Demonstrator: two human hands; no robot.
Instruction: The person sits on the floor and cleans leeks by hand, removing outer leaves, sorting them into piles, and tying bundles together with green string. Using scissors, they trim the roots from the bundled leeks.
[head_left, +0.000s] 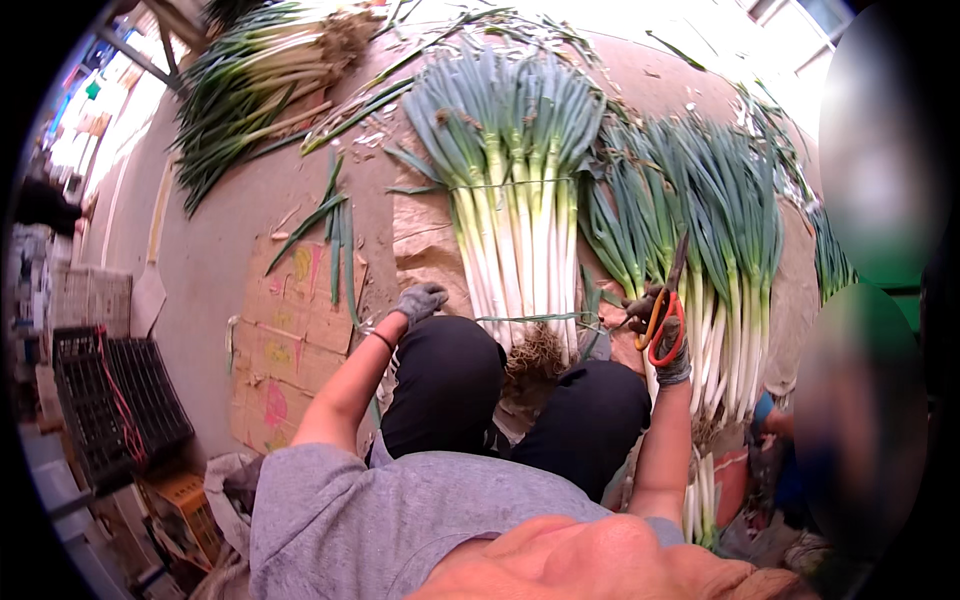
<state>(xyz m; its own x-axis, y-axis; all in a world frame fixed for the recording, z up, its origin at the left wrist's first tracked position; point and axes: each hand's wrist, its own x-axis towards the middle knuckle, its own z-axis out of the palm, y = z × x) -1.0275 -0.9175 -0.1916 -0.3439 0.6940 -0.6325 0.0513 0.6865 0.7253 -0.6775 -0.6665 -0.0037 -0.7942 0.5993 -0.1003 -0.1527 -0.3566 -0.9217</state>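
Observation:
A large bundle of green onions (517, 225) lies between and beyond my knees, roots towards me and leaves pointing away. One thin tie crosses it below the leaves, and a green tie (536, 318) crosses the white stems near the roots. My right hand (661, 330), in a dirty work glove, grips scissors (666, 315) with orange-red handles, blades pointing away from me. It is to the right of the bundle's root end. Above my left knee is my left hand (421, 302) in a grey glove, fingers curled, left of the bundle and apart from it. Whether it holds anything is hidden.
More green onions (720, 247) lie to the right, beside a partly visible co-worker (780, 424). Another heap (277, 97) lies at upper left. Flattened cardboard (289, 345) with loose leaves is on the left floor, near black plastic crates (120, 405).

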